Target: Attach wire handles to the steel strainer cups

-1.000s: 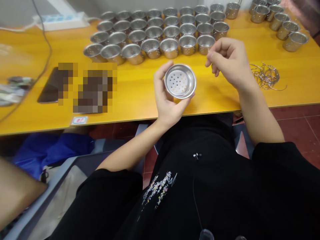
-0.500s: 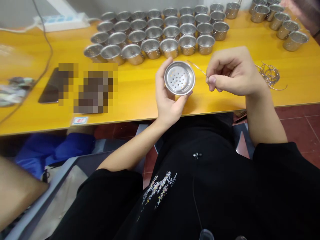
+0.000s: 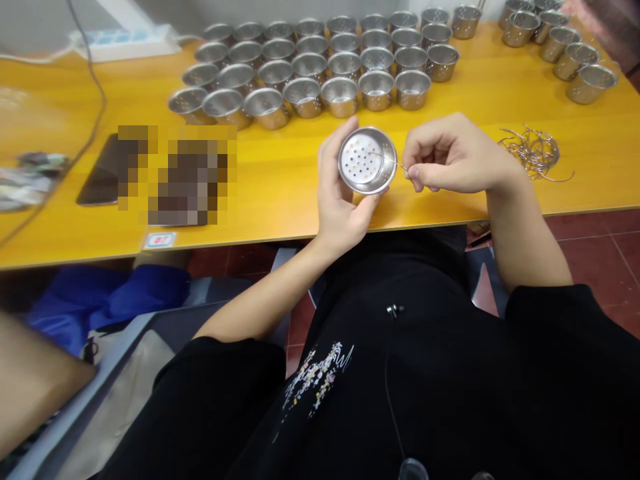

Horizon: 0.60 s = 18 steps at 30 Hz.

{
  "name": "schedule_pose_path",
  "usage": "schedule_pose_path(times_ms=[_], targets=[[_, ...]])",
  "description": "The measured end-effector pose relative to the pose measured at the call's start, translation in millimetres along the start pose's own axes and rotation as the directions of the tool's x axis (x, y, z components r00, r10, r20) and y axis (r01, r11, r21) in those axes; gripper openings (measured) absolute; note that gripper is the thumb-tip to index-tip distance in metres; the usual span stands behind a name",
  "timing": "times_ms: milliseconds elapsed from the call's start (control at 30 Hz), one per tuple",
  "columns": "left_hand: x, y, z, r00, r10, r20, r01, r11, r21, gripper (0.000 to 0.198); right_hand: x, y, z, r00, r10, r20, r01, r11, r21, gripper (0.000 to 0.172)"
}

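Note:
My left hand (image 3: 343,193) is wrapped round a small perforated metal cup (image 3: 361,159), tilted so that its mouth and the holes in its bottom face me. In a pinch between thumb and fingers, my right hand (image 3: 450,157) holds a thin piece of wire (image 3: 399,165). The wire's free end reaches over the rim into the cup; whether it touches the inner wall or bottom I cannot tell. To the right of my right hand lies a tangled pile of wire pieces (image 3: 533,152) on the yellow table (image 3: 280,193).
Rows of similar metal cups (image 3: 341,99) stand behind my hands, and more cups (image 3: 591,85) are at the far right. A dark phone (image 3: 100,177) and a pixelated item (image 3: 185,183) lie left. A white power strip (image 3: 130,45) sits at the back left; a person's arm (image 3: 40,380) shows lower left.
My right hand has moved left and the wire's end has gone from beside the rim to inside the cup. The cup has shifted slightly right and turned toward the wire.

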State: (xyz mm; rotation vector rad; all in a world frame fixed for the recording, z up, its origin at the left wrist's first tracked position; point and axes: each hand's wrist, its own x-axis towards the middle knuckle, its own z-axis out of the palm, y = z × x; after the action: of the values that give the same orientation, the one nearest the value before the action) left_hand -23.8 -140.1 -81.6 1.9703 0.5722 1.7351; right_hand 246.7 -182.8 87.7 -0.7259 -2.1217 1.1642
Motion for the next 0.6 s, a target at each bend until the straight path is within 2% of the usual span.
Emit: schedule_pose_path(times_ms=[167,367,500,600], targets=[[0,0,1.8,0.996,0.084,-0.037,-0.082,0.996,0.033,0.109,2,3,-1,1.000,0.007,0.017,-0.007,1.000,-0.011,0.014],[-1,-1,-1.8,1.000,0.030,0.002,-0.030,0.999,-0.023,0.110,1,-1,-1,0.992,0.128,0.009,-0.128,0.992,-0.001,0.026],[0,-2,-0.9,1.000,-0.006,0.014,0.007,0.999,-0.033,0.114,-3,-10,-1,0.998,0.057,0.002,-0.057,0.998,0.027,0.021],[0,-4,1.8,1.000,0.022,0.009,-0.022,0.999,-0.031,0.119,-6,-17,-3,1.000,0.008,0.007,-0.009,0.999,0.048,0.019]])
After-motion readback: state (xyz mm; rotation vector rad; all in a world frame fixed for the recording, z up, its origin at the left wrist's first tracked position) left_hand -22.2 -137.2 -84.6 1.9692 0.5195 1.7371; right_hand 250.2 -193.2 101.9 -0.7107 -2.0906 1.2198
